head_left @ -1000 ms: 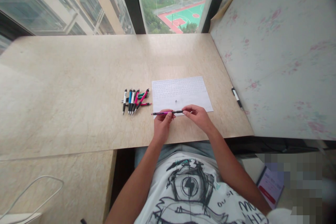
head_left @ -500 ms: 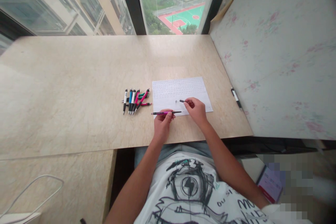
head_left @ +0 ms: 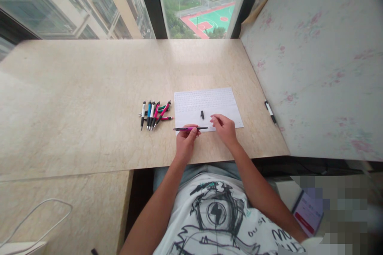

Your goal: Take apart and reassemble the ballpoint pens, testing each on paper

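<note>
My left hand [head_left: 185, 140] pinches a pink and black pen [head_left: 190, 128], held level over the near edge of a written sheet of paper [head_left: 207, 106]. My right hand [head_left: 224, 128] hovers just right of the pen's tip with fingers loosely apart and nothing in them. A small black pen part [head_left: 202, 114] lies on the paper just beyond both hands.
Several coloured pens [head_left: 153, 113] lie in a bunch left of the paper on the beige table [head_left: 89, 99]. A black and white pen [head_left: 270, 112] rests by the papered wall at right. A white cable [head_left: 36, 219] loops at lower left.
My right hand pulled a small black part off the pen's end, set it down on the paper, and drew back toward the pen. The left hand kept still.
</note>
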A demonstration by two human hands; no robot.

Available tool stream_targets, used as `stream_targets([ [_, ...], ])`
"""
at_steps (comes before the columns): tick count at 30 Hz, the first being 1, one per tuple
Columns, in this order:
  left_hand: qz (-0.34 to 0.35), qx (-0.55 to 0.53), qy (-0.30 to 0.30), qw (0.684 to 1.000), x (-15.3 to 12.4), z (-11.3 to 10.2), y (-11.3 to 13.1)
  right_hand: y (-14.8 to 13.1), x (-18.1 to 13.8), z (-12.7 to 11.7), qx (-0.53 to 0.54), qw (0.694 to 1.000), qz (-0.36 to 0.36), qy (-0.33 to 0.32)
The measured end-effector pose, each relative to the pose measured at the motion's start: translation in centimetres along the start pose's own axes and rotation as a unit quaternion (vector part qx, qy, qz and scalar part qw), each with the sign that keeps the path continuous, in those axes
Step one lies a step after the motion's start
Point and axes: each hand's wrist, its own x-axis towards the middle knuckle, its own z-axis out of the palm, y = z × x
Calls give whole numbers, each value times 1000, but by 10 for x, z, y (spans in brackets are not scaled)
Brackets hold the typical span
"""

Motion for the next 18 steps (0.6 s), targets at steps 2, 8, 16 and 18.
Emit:
stream_targets([
  [2, -3, 10, -3, 1000, 1, -1, -1, -6, -5, -4, 54, 997, 27, -40],
  [8, 3, 42, -23, 999, 2, -4, -3, -19, -14, -6, 58, 982, 19, -177],
  [16, -15, -8, -17, 1000, -1, -1, 2, -18, -15, -14, 47, 986, 19, -159],
  [18, -13, 1, -9, 1000, -1, 0, 2, -17, -16, -15, 38, 988, 5, -149],
])
